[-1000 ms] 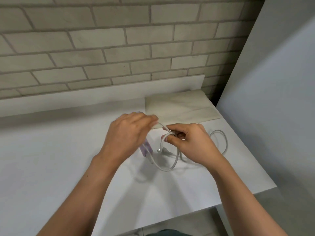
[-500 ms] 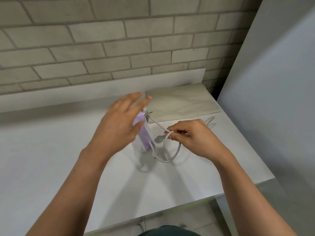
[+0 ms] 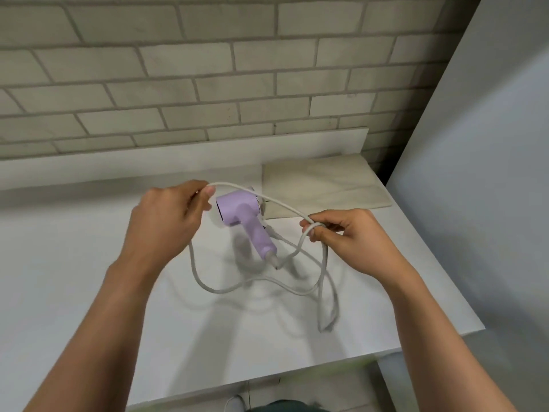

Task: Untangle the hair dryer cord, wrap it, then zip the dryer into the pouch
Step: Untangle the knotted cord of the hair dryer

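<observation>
A lilac hair dryer (image 3: pixel 242 217) lies on the white table (image 3: pixel 74 263), its handle pointing toward me. Its pale grey cord (image 3: pixel 252 285) runs from the handle end in loose loops above and on the table. My left hand (image 3: pixel 166 221) pinches the cord to the left of the dryer head. My right hand (image 3: pixel 347 233) grips a bunch of cord loops to the right of the dryer. A stretch of cord spans between both hands over the dryer. More cord hangs down from my right hand. The beige pouch (image 3: pixel 323 182) lies flat behind the dryer, at the back right.
A brick wall (image 3: pixel 208 69) rises behind the table, with a low white ledge (image 3: pixel 178 156) along its foot. A grey panel (image 3: pixel 481 173) stands close on the right. The table's front edge (image 3: pixel 267 379) runs below my forearms.
Both hands have lifted and spread apart, pulling the cord out into wide loops. My left hand left the dryer and now pinches the cord. The dryer is now fully uncovered.
</observation>
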